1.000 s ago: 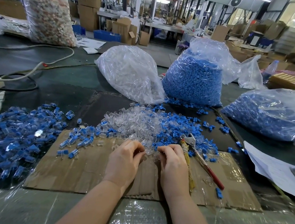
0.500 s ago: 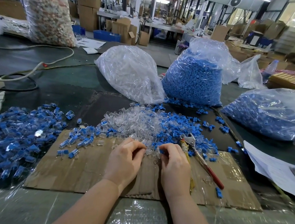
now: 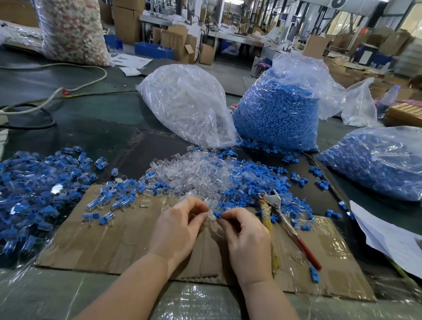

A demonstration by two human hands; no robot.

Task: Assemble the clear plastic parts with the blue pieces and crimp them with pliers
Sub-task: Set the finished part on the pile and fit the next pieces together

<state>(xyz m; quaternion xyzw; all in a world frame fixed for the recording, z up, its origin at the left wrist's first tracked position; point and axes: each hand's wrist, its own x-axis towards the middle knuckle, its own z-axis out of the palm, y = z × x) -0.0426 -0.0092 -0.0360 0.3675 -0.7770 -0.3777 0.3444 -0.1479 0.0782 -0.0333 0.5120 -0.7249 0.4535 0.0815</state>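
Observation:
My left hand point(image 3: 179, 228) pinches a small clear plastic part point(image 3: 209, 214) over the cardboard sheet point(image 3: 121, 244). My right hand point(image 3: 247, 239) pinches a blue piece point(image 3: 217, 214), its tip touching the clear part. Just beyond my fingers lies a loose pile of clear parts point(image 3: 192, 173), with loose blue pieces point(image 3: 249, 180) mixed in to its right. The pliers point(image 3: 286, 225), with one red and one yellow-wrapped handle, lie on the cardboard to the right of my right hand. Assembled blue-and-clear pieces point(image 3: 25, 191) are heaped at the left.
At the back stand a bag of clear parts point(image 3: 187, 104) and two bags of blue pieces point(image 3: 280, 115) point(image 3: 388, 164). A bag of pale parts point(image 3: 71, 17) stands far left. Cables point(image 3: 40, 103) cross the dark table. Papers point(image 3: 395, 244) lie at the right edge.
Both hands have come a little toward me from the pile. The left now holds a clear part and the right a blue piece, brought together tip to tip.

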